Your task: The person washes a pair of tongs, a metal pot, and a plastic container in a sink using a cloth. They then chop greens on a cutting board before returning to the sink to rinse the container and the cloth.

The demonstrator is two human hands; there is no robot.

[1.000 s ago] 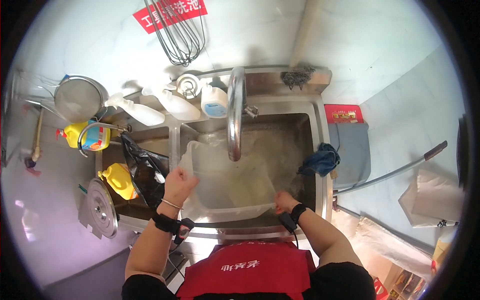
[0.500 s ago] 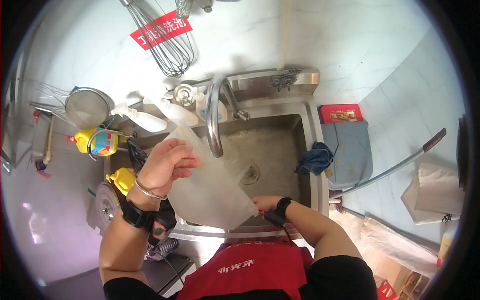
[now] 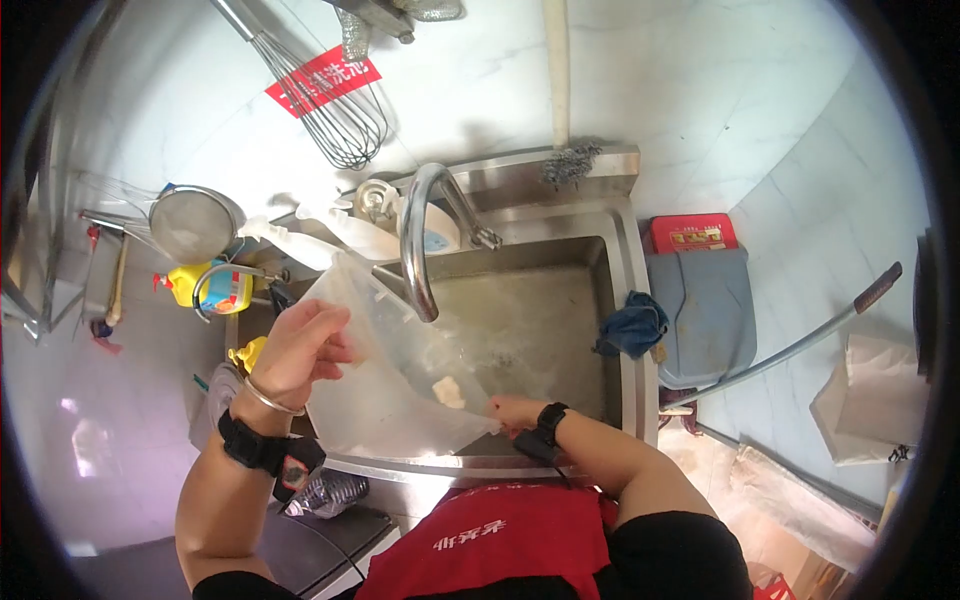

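Observation:
A translucent plastic container [image 3: 365, 405] is tilted over the left part of the steel sink [image 3: 610, 300], under the curved faucet [image 3: 415, 250]. My left hand [image 3: 310, 350] is at its left side, fingers curled and pressed together at the wall. With my right hand [image 3: 518, 412] I grip its lower right corner. A small pale piece [image 3: 449, 392] shows at the container's right part; whether it lies inside or behind the wall I cannot tell. Cloudy water covers the sink bottom.
White spray bottles [image 3: 350, 230] stand behind the sink. A blue cloth [image 3: 635, 324] hangs on its right rim, beside a grey bin [image 3: 705, 315]. On the left are a sieve [image 3: 192, 225] and a yellow bottle [image 3: 190, 283]. A whisk [image 3: 335, 115] hangs on the wall.
The container has moved slightly left and its opening shows more. Both hands have shifted a little left with it. The pale piece has come into view, and the drain no longer shows clearly.

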